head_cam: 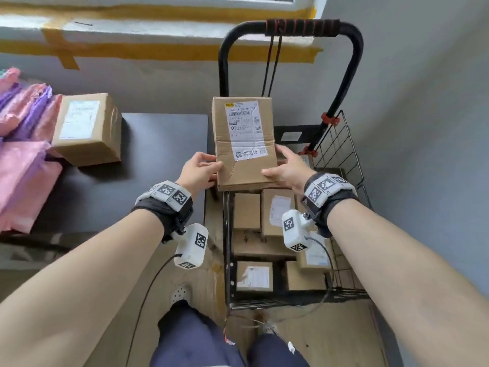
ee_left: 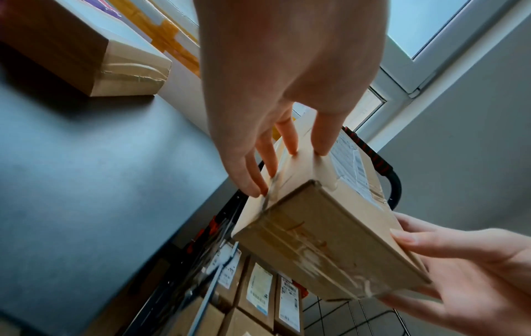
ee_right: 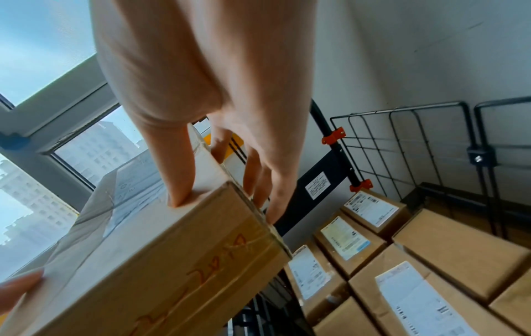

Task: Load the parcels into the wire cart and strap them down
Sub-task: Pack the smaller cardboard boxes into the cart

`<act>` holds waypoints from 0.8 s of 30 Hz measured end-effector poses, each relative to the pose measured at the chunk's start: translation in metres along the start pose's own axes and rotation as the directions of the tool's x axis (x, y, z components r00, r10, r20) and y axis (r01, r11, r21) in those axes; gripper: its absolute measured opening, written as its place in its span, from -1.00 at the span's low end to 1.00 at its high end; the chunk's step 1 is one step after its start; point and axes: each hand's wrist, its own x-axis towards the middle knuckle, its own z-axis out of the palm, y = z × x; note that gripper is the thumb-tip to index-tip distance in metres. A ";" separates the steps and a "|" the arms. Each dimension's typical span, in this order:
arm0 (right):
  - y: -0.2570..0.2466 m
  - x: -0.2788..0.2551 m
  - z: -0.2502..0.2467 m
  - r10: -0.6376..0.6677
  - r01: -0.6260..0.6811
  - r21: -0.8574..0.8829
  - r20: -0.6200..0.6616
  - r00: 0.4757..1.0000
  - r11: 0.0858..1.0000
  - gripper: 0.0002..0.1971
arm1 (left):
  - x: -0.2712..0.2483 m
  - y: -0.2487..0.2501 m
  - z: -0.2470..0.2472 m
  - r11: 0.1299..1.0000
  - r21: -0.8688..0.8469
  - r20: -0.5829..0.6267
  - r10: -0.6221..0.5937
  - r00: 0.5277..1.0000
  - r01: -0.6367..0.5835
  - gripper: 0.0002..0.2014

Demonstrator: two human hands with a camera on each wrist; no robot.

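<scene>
The white shipping label on the held cardboard parcel carried a large code, roughly "A730-4P 702", and further down "A/ 50"; its smaller print was too fine to read. Orange handwriting on the parcel's taped end stayed illegible, as did labels on the parcels in the cart

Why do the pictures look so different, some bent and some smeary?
Head view: wide lens bows the cart handle and walls, though the held parcel is sharp. Left wrist view: the left hand looms huge, and the cart frame is smeared. Right wrist view: bright window, with the right hand soft.
</scene>
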 end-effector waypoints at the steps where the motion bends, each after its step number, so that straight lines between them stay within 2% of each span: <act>1: 0.006 -0.009 -0.014 0.007 -0.007 -0.017 0.016 1.000 1.000 -0.18 | -0.008 -0.003 0.015 1.000 0.001 -0.006 -0.014 1.000 0.014 -0.73; 6: 0.045 -0.046 -0.072 0.072 -0.064 -0.073 0.102 0.992 0.995 -0.17 | -0.043 -0.021 0.077 0.992 0.081 0.057 -0.100 0.993 0.095 -0.47; 10: 0.089 -0.057 -0.091 0.206 -0.188 -0.152 0.118 0.971 0.970 -0.07 | -0.053 -0.042 0.111 0.975 0.129 0.102 -0.192 0.976 0.178 -0.48; 15: 0.139 -0.050 -0.099 0.273 -0.236 -0.251 0.124 0.954 0.939 -0.05 | -0.045 -0.073 0.132 0.930 0.244 0.096 -0.307 0.947 0.277 -0.53; 17: 0.154 -0.044 -0.101 0.350 -0.308 -0.233 0.169 0.921 0.923 -0.04 | -0.037 -0.087 0.134 0.909 0.295 0.117 -0.338 0.934 0.293 -0.36; 20: 0.174 -0.031 -0.101 0.423 -0.365 -0.265 0.210 0.881 0.892 0.03 | -0.025 -0.105 0.138 0.890 0.330 0.152 -0.378 0.913 0.314 0.00; 22: 0.186 -0.019 -0.098 0.464 -0.392 -0.295 0.236 0.854 0.871 0.04 | -0.015 -0.117 0.142 0.887 0.294 0.193 -0.419 0.887 0.356 0.00; 24: 0.199 -0.004 -0.094 0.493 -0.419 -0.284 0.286 0.822 0.862 0.02 | -0.005 -0.130 0.147 0.878 0.225 0.206 -0.467 0.860 0.423 -0.12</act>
